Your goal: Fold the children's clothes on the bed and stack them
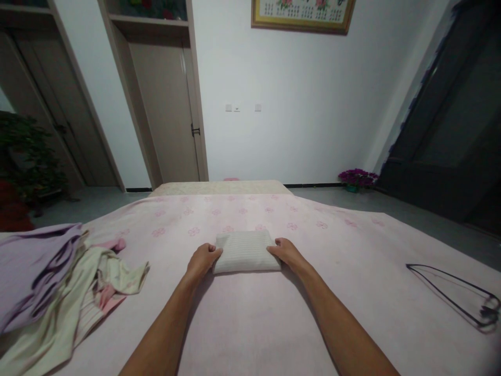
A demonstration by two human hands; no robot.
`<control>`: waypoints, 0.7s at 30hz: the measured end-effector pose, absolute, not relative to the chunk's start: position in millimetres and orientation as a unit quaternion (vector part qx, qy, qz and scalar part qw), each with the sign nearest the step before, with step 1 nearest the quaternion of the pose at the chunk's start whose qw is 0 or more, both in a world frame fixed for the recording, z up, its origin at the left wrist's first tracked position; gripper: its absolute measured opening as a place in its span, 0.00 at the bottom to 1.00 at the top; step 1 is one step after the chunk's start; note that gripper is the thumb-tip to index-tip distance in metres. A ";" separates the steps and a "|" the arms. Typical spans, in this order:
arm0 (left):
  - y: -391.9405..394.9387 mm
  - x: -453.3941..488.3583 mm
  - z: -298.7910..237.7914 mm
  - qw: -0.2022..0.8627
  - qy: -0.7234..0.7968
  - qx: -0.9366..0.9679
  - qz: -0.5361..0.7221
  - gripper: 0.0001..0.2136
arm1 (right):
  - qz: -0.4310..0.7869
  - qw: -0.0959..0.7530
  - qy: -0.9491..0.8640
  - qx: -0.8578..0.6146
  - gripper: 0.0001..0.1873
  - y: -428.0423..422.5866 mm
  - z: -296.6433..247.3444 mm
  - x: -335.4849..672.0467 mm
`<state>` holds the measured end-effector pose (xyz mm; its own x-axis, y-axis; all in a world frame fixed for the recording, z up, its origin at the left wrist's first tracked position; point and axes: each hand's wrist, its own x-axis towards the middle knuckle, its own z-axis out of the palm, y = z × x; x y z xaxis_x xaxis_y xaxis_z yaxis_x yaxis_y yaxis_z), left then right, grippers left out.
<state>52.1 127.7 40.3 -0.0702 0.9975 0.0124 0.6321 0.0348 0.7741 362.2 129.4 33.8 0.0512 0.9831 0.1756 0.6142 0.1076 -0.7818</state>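
A small folded white cloth with faint stripes lies on the pink flowered bed sheet in front of me. My left hand grips its left edge with the fingers curled around it. At the cloth's right edge, my right hand holds on in the same way, fingers closed on the fabric. Both arms reach straight forward over the bed.
A heap of loose clothes, lilac and pale yellow, lies at the bed's left side. A dark wire hanger rests on the sheet at the right. Beyond the bed are a door, a potted plant and purple flowers.
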 end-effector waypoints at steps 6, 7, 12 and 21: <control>123.4 57.2 53.3 0.316 0.568 0.624 0.434 0.11 | 0.357 0.413 -0.605 -0.580 0.13 117.5 51.7 356.6; 121.8 57.4 58.2 0.309 0.546 0.629 0.459 0.11 | 0.344 0.452 -0.596 -0.567 0.14 117.2 56.4 356.0; 113.1 51.1 68.0 0.200 0.480 0.679 0.519 0.10 | 0.160 0.544 -0.637 -0.523 0.15 116.4 63.8 361.6; 109.2 28.3 37.9 0.180 0.500 0.744 0.405 0.08 | 0.176 0.437 -0.687 -0.554 0.15 108.6 28.3 384.2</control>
